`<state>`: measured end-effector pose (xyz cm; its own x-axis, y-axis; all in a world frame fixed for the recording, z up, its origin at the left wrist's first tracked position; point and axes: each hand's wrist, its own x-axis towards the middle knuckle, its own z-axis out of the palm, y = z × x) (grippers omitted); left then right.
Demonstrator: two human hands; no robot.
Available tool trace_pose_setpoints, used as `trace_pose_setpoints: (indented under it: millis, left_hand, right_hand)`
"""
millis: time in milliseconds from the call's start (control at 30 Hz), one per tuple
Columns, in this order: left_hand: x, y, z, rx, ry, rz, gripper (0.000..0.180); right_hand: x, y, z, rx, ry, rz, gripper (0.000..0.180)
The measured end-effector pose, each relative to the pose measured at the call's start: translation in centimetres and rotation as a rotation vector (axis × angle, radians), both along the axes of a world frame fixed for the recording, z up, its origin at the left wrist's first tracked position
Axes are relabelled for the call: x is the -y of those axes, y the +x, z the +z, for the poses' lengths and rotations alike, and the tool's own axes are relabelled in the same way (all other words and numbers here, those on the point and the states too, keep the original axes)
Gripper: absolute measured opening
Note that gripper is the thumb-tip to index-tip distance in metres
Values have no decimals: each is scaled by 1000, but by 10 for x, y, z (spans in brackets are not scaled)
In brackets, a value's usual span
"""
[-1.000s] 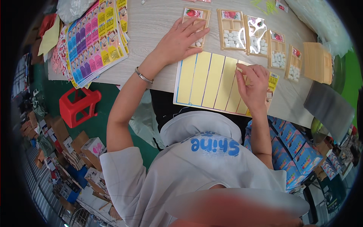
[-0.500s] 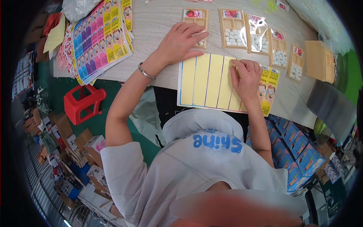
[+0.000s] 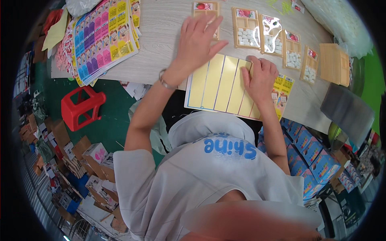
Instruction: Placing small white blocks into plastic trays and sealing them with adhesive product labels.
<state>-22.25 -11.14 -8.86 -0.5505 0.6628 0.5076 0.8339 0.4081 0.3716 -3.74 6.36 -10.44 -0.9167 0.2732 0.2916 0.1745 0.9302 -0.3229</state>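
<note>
My left hand (image 3: 199, 42) is raised over the table with its fingers spread and nothing in it. It partly covers a small beige plastic tray (image 3: 205, 7) with a strawberry picture card. My right hand (image 3: 260, 78) lies on a yellow sheet (image 3: 215, 82) marked into strips, thumb apart from the bent fingers, near the sheet's far edge. Under the sheet's right side shows a colourful printed sheet (image 3: 284, 89). Beyond my right hand stand several similar trays holding white pieces, among them one tray (image 3: 246, 27) and a wrapped-looking shiny tray (image 3: 272, 34).
Stacked colourful printed sheets (image 3: 105, 40) lie at the table's left, beside pink scraps (image 3: 64, 56). Piled beige trays (image 3: 334, 64) stand at the right, below a clear plastic bag (image 3: 341, 28). A red stool (image 3: 82, 107) and blue boxes (image 3: 311, 154) are below table level.
My left hand has lifted off the left tray and moved slightly left, its fingers spreading wider. My right hand stays on the yellow sheet, its fingers slightly straighter. The whole view has shifted a little.
</note>
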Motion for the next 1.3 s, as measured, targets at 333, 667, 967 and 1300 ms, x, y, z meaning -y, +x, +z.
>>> trace_pose_setpoints:
  millis: [333,667,967,1300]
  left_hand:
    - [23,78,-25,252,-100,144,19]
    - [-1,85,-29,240,-125,90,11]
    - [-16,103,-9,189,-89,219,7]
    - [-26,103,-32,220,-53,187,7]
  right_hand:
    - [-51,-6,23,108,-58,349,10]
    - [2,-23,6,-97,-299,268,7]
    - [-6,-13,9,70,-301,246,13]
    - [-22,-11,7,-90,47,373,37]
